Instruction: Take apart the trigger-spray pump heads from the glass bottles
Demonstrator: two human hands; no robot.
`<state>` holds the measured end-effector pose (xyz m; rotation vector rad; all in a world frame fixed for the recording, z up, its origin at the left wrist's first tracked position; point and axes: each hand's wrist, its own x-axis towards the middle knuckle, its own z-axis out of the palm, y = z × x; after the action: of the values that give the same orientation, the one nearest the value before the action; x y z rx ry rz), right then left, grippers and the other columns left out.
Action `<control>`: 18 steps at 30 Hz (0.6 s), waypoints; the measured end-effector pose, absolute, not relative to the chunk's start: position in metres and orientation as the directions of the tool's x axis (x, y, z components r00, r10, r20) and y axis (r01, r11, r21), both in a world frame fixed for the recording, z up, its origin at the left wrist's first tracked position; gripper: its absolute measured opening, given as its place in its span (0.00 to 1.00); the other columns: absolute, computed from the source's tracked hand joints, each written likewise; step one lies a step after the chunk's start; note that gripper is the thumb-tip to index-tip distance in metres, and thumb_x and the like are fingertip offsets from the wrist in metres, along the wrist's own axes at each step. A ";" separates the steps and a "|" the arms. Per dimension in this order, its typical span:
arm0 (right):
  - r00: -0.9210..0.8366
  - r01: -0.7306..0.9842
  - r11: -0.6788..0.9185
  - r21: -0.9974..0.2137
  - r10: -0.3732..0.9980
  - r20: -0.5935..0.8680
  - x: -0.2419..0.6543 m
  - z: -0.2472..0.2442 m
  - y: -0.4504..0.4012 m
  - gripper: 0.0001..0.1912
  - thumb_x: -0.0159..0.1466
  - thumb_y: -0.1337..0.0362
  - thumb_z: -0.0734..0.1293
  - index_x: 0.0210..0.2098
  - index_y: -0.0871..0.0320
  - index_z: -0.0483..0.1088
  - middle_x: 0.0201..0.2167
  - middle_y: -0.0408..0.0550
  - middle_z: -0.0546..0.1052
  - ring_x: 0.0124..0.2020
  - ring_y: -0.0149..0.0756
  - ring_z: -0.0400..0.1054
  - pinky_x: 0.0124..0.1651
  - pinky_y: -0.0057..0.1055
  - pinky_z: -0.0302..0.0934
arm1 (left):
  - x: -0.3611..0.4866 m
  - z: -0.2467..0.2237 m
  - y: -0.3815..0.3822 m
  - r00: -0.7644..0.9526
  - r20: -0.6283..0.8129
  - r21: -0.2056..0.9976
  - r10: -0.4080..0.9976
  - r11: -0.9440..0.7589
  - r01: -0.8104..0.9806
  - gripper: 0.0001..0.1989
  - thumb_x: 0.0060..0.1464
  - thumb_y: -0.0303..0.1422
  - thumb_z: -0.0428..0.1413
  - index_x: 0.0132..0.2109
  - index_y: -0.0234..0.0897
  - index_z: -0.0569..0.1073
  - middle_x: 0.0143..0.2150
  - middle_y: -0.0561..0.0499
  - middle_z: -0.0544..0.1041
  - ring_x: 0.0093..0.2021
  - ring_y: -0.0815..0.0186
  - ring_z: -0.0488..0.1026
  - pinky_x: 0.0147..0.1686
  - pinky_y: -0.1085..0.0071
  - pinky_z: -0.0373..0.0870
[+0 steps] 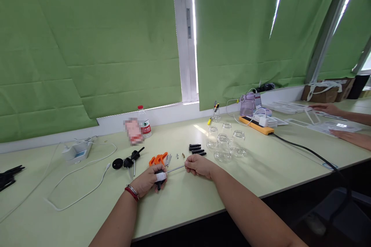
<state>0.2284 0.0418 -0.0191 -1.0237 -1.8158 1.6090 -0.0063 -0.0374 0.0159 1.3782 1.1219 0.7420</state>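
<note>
My left hand (152, 179), with white tape round a finger, is closed round a black part (159, 182). A thin metal rod (176, 168) runs from that part to my right hand (199, 165), whose fingertips pinch its far end. Just beyond my left hand lie orange curved pieces (158, 158) and short metal pins (168, 159). Tiny metal parts (183, 155) and black ribbed pieces (197, 149) sit beyond my right hand. Black parts with rods (128, 162) and a round black disc (117, 163) are to the left.
Several clear glass jars (222, 150) stand right of my hands. An orange power strip (256, 124) trails a black cable. A white cable (84, 200) loops on the left. A red-capped bottle (146, 125) stands at the back. Another person's hands (326, 109) handle white frames at far right.
</note>
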 end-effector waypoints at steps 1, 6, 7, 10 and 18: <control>-0.589 0.208 0.017 -0.978 0.801 -0.112 0.228 -0.019 0.042 0.12 0.59 0.57 0.63 0.26 0.61 0.66 0.22 0.42 0.69 0.16 0.21 0.55 0.18 0.21 0.47 | -0.006 0.016 -0.037 0.344 -0.171 0.974 0.923 0.107 0.198 0.08 0.49 0.35 0.56 0.34 0.37 0.66 0.29 0.50 0.71 0.23 0.68 0.68 0.17 0.76 0.57; -0.584 0.193 0.016 -0.981 0.805 -0.102 0.229 -0.018 0.042 0.10 0.59 0.59 0.63 0.30 0.60 0.66 0.23 0.41 0.70 0.16 0.21 0.56 0.17 0.21 0.46 | -0.007 0.015 -0.037 0.349 -0.164 0.976 0.923 0.099 0.195 0.08 0.48 0.35 0.56 0.34 0.37 0.66 0.29 0.50 0.71 0.24 0.68 0.68 0.18 0.75 0.58; -0.587 0.185 0.018 -0.983 0.804 -0.096 0.230 -0.018 0.041 0.08 0.58 0.60 0.64 0.31 0.59 0.66 0.24 0.41 0.70 0.17 0.21 0.56 0.17 0.20 0.46 | -0.007 0.015 -0.037 0.349 -0.166 0.975 0.922 0.101 0.197 0.08 0.48 0.35 0.56 0.34 0.37 0.66 0.29 0.50 0.71 0.24 0.68 0.68 0.19 0.75 0.58; -0.599 0.171 0.025 -0.985 0.796 -0.084 0.231 -0.016 0.038 0.07 0.56 0.64 0.66 0.32 0.59 0.65 0.23 0.40 0.70 0.17 0.21 0.57 0.18 0.20 0.48 | -0.007 0.015 -0.037 0.352 -0.166 0.975 0.921 0.100 0.198 0.08 0.48 0.35 0.56 0.34 0.37 0.66 0.30 0.49 0.72 0.24 0.68 0.68 0.18 0.75 0.58; -0.595 0.169 0.026 -0.985 0.799 -0.081 0.230 -0.014 0.038 0.07 0.56 0.62 0.65 0.30 0.59 0.64 0.22 0.40 0.70 0.17 0.21 0.56 0.19 0.20 0.48 | -0.007 0.015 -0.037 0.341 -0.169 0.975 0.925 0.105 0.198 0.09 0.48 0.36 0.56 0.34 0.37 0.66 0.29 0.50 0.72 0.24 0.67 0.67 0.19 0.74 0.57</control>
<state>0.2299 0.0378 -0.0142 -0.9828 -1.7980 1.6099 -0.0065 -0.0374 0.0148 1.3808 1.1203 0.7483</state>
